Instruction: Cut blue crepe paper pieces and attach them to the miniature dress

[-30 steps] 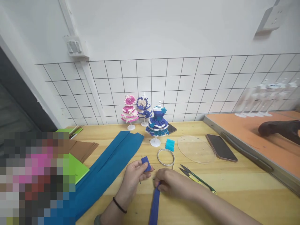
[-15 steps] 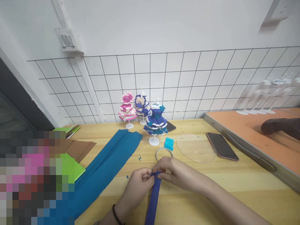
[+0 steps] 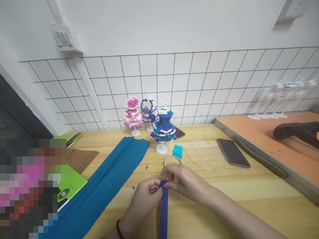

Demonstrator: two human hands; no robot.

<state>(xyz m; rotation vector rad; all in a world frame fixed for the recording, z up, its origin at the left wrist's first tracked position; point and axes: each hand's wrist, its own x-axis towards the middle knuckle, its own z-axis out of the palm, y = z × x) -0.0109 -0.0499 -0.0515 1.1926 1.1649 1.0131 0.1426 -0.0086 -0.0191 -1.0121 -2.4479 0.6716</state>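
Observation:
A narrow dark blue strip [image 3: 163, 214], which looks like crepe paper, runs down from my fingertips to the bottom edge of the view. My left hand [image 3: 146, 196] pinches its folded top end from the left. From the right, my right hand [image 3: 185, 181] has its thumb on the same end, with the index finger raised slightly above it. Just beyond my right fingers lies a silver ring [image 3: 164, 161], partly covered by that hand. Behind it are a small turquoise pleated piece [image 3: 177, 151] and a mini dress form [image 3: 163, 127] in a blue ruffled dress.
A long teal crepe paper sheet [image 3: 117, 166] lies at left, beside brown paper [image 3: 81, 159] and a green packet [image 3: 74, 182]. Two more dressed forms, one pink [image 3: 133, 114], stand at the back. To the right are a clear disc [image 3: 206, 156], a phone [image 3: 233, 153] and an orange board [image 3: 254, 132].
The right index finger has lifted a little off the strip's top end, and the fold there shows more. The strip hangs straighter. The whole view has shifted slightly.

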